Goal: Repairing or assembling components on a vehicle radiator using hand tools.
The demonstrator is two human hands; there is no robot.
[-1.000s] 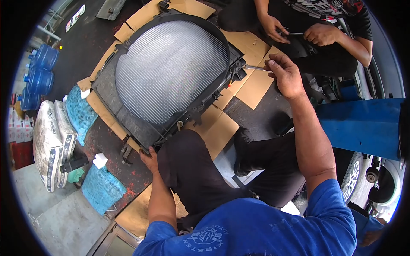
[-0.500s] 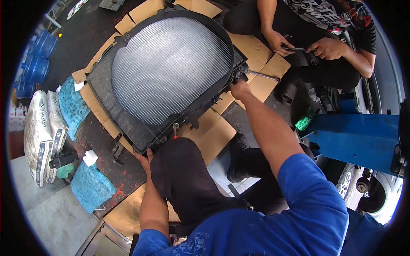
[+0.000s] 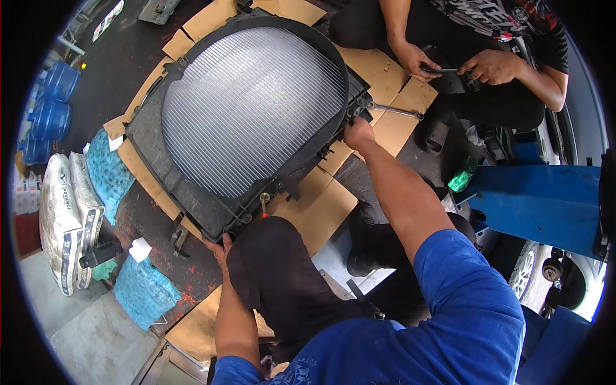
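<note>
A car radiator (image 3: 253, 106) with a black plastic fan shroud (image 3: 151, 149) lies on flattened cardboard, its silvery ribbed core showing through the shroud's big round opening. At the near left corner, my left hand (image 3: 220, 250) is closed on the frame, thumb up along the edge and other fingers partly hidden below. My right hand (image 3: 359, 133) grips the frame's right side near the far corner, its fingertips hidden by the edge. Beside that hand, a combination wrench (image 3: 398, 112) sticks out over the cardboard. Close to my knee, a small tool with a red part (image 3: 264, 202) stands at the near edge.
Across from me at the right, another person's hands (image 3: 491, 67) hold a thin tool. Cardboard (image 3: 314, 202) spreads under the radiator. White sacks (image 3: 61, 224), blue cushion-like bags (image 3: 144, 292) and blue water jugs (image 3: 51, 119) stand left. A blue metal beam (image 3: 539, 202) is at right.
The whole view has shifted slightly. Both my hands keep the same places on the radiator, which shows no clear movement of its own.
</note>
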